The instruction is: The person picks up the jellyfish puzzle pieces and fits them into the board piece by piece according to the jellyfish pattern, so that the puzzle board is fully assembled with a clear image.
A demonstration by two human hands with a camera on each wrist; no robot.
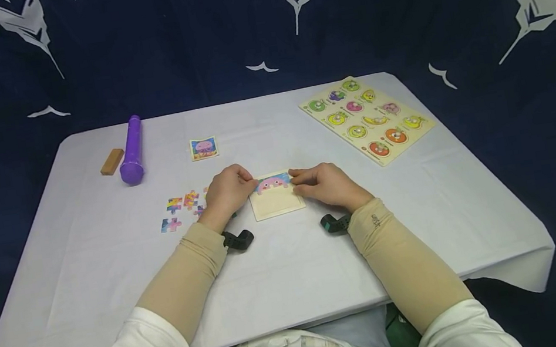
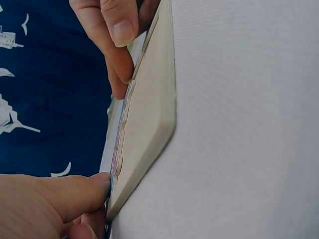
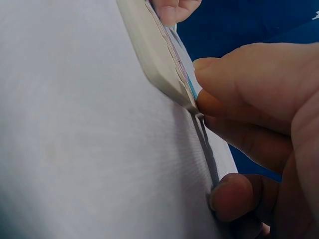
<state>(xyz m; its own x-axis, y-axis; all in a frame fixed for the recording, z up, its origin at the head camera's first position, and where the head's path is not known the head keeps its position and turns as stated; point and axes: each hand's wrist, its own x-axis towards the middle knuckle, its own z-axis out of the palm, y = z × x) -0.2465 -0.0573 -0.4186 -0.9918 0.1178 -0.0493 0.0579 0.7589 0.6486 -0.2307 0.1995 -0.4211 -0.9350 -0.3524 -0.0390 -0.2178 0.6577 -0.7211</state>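
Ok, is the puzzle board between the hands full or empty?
Partly full: pieces fill the far end of the board; the near part is bare.

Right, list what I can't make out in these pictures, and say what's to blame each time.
Head view: some loose puzzle pieces, partly hidden by the left hand.
Head view: any small print on the fruit board, too small to read.
Head view: the dark mark on the right tan sleeve, too small to read.
Left wrist view: the picture strip, seen nearly edge-on.
Right wrist view: one end of the tray, cut off by the top edge.
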